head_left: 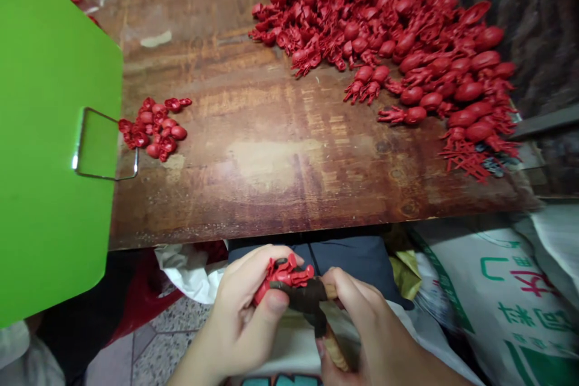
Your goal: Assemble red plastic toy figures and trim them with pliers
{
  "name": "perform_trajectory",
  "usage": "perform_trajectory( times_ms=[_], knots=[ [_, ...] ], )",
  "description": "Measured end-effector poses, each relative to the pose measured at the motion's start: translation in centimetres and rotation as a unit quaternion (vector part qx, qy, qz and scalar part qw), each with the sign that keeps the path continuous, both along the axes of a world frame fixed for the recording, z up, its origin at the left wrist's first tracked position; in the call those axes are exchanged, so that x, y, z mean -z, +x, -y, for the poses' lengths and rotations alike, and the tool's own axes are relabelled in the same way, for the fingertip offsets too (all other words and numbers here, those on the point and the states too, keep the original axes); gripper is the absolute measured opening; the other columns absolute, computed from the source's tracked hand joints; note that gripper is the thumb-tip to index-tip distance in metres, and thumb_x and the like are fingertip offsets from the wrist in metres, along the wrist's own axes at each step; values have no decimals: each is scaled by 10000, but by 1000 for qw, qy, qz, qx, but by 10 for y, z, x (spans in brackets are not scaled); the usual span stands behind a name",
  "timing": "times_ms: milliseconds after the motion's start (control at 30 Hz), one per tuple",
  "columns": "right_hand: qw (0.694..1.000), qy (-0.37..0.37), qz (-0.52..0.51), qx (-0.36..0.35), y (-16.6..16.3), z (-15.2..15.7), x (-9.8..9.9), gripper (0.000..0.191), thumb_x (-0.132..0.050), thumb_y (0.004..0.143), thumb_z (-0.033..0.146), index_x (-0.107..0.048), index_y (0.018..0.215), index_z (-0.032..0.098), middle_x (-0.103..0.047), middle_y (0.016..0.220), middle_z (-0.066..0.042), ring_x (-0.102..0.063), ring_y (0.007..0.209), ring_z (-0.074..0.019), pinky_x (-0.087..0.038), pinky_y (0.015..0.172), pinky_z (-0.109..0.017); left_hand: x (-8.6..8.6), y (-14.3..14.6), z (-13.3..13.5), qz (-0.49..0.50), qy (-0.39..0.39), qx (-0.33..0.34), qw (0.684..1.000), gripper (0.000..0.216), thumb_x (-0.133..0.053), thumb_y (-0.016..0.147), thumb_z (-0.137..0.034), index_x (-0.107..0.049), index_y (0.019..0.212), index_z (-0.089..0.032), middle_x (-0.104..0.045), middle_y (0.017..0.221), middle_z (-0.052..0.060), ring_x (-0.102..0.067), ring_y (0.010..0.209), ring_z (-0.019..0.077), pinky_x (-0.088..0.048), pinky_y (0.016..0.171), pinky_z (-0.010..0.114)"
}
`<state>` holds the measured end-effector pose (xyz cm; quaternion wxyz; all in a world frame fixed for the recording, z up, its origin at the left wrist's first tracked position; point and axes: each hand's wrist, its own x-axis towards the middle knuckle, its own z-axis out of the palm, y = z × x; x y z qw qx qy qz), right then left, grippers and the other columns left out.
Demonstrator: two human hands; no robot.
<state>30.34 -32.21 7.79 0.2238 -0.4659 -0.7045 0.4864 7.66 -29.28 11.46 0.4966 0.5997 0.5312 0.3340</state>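
In front of my lap, my left hand [253, 307] is closed around a small red plastic figure [292, 274], whose thin limbs stick out past the fingers. My right hand [366, 319] grips dark pliers [305, 298] with tan, wrapped-looking handles. The pliers' head lies against the figure, close to my left thumb. Exactly where the jaws meet the figure is hidden. Beyond the hands, a big heap of similar red plastic pieces [362, 18] covers the far right of the wooden table.
A smaller pile of red pieces [156, 126] lies at the table's left, by a green panel [49, 132] with a wire handle [79, 139]. The wooden table [271, 193] ends just beyond my hands. Thin red sticks [468, 160] lie at right. A white printed bag [488, 271] stands below.
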Motion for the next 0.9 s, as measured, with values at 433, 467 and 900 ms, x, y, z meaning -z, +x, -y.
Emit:
perform_trajectory(
  times_ms=[433,467,900],
  knots=[
    [963,-209,-166,-29,4,-14,23,673,-304,1056,780,-699,999,239,-693,910,-71,-632,835,-251,-533,788,-350,-13,0,-4,89,-102,-35,990,878,-945,763,-547,-629,1557,-348,-725,784,-34,-599,630,152,-490,648,249],
    [961,-219,-165,-16,5,-11,29,622,-347,1065,741,-700,961,239,-678,895,-68,-620,838,-249,-524,788,-350,-15,0,-1,102,-104,-51,988,827,-934,776,-556,-663,1527,-340,-714,776,-25,-587,624,153,-478,629,249],
    [918,-195,-220,267,57,-57,47,412,-676,940,635,-593,1173,305,-466,808,8,-475,639,-186,-414,516,-298,124,-123,86,-237,-337,-278,868,281,-683,988,-433,-731,914,-166,-751,870,79,-723,884,278,-554,807,358]
  ],
)
